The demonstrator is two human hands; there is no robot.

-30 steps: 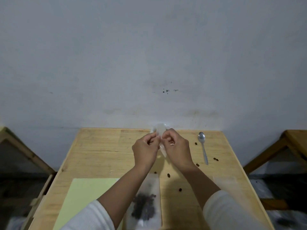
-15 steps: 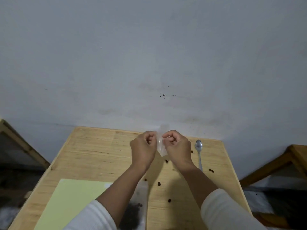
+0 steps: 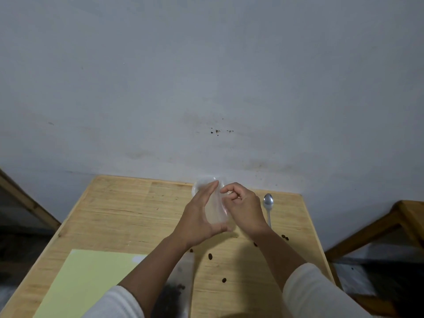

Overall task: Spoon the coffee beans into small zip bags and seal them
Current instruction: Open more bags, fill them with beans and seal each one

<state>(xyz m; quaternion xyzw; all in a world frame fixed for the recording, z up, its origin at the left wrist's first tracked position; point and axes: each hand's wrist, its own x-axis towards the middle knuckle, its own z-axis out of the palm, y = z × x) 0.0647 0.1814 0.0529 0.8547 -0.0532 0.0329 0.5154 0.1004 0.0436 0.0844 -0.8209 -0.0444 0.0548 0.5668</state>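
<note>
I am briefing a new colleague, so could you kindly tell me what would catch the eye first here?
The two hands, left hand and right hand, hold a clear small zip bag above the far middle of the wooden table. A spoon lies just right of them, with loose coffee beans scattered nearer the person.

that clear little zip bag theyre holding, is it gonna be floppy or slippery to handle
Probably floppy: the clear zip bag looks like thin film and bulges unevenly between the left hand and right hand. Likely very light, since it looks empty, with no beans showing through. Possibly slippery too, as the film looks smooth and glossy, which may be why both hands are on it.
</note>
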